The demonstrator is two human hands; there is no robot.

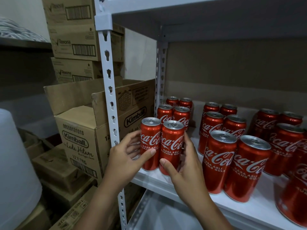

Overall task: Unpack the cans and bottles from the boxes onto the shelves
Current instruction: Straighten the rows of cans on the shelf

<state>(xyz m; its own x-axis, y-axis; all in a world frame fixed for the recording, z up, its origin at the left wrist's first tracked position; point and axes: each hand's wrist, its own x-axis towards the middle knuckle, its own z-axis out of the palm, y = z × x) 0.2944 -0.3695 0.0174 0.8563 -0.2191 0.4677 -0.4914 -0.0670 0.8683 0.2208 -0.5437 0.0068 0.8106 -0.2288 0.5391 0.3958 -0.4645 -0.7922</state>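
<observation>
Both bare forearms are reaching up and forward from the bottom of the view, angling toward each other. The left hand (123,154) is curling inward with its palm facing right, thumb lying across the front and fingers (132,136) wrapping behind. The right hand (186,165) is mirroring it, palm facing left, thumb pressing in front low down, fingers curving around the far side.

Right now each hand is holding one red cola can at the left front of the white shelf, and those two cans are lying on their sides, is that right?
Not quite. The head view shows the left hand and right hand each holding a red cola can at the left front of the white shelf, but both cans stand upright, tops up.
</observation>
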